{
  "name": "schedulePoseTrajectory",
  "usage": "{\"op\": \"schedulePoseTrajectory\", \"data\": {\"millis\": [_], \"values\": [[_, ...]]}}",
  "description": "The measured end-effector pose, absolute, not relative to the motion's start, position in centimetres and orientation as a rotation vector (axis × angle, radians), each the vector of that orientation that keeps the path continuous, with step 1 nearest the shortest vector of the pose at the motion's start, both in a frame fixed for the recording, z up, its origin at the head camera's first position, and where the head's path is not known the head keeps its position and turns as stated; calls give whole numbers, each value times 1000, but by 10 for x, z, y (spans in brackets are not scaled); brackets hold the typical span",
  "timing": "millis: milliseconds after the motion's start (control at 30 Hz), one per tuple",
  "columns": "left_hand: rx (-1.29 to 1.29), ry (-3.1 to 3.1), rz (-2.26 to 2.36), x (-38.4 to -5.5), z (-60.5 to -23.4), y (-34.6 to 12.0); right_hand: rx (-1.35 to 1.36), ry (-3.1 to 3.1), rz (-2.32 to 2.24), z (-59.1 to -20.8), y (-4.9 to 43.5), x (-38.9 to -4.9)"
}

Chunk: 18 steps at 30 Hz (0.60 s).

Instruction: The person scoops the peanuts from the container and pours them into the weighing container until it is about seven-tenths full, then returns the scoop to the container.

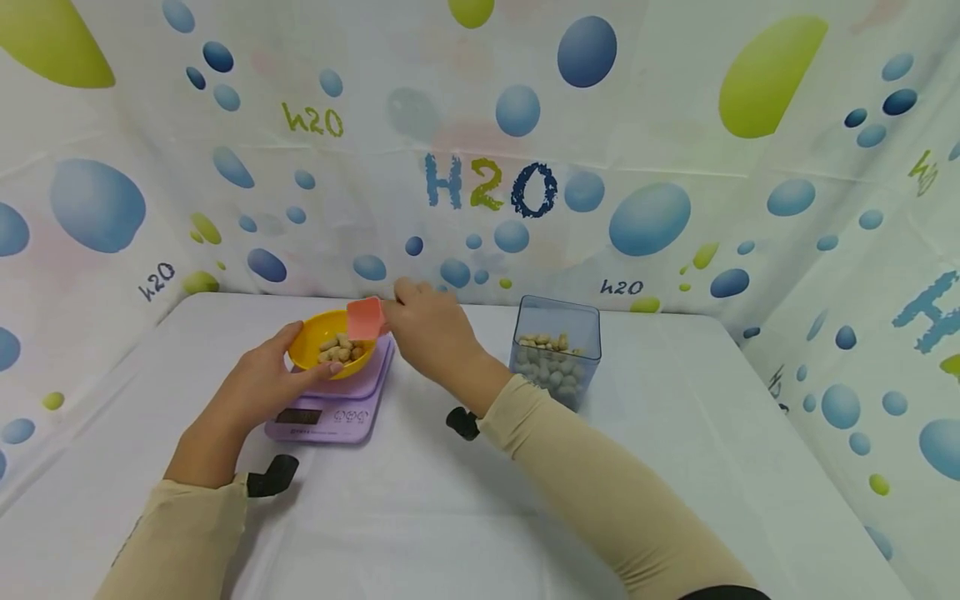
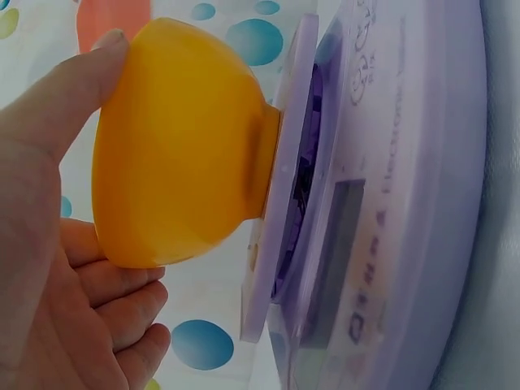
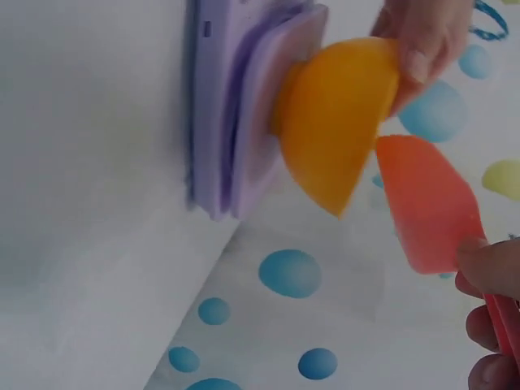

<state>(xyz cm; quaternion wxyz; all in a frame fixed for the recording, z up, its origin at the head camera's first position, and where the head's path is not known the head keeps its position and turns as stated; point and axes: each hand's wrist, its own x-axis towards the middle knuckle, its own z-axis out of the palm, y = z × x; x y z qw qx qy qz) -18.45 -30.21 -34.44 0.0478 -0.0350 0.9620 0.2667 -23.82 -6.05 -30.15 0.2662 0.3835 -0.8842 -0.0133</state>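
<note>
A yellow bowl (image 1: 306, 342) with several peanuts in their shells (image 1: 342, 350) sits on the platform of a purple kitchen scale (image 1: 322, 427). My left hand (image 1: 258, 379) holds the bowl by its rim, thumb on one side and fingers on the other; in the left wrist view the bowl's foot (image 2: 264, 162) touches the platform. In my right hand (image 1: 435, 333) is a red scoop (image 1: 364, 318), gripped by its handle and tilted over the bowl's right rim. The right wrist view shows the scoop (image 3: 431, 203) from outside, so its inside is hidden.
To the right of the right hand stands a clear bluish plastic container (image 1: 558, 317), partly filled with peanuts (image 1: 551, 367); the right forearm covers its lower front. A white cloth (image 1: 420, 550) covers the table, and a patterned curtain (image 1: 675, 150) hangs behind it.
</note>
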Motion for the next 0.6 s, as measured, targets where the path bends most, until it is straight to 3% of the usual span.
{"op": "schedulePoseTrajectory", "data": {"millis": [367,600], "values": [[-8,3048,817,-185,-331,-286,920,-2572,397,-264,11,-244],[189,3087,866,-196,-313,-241,819,-2644,521,-252,81,-248]]}}
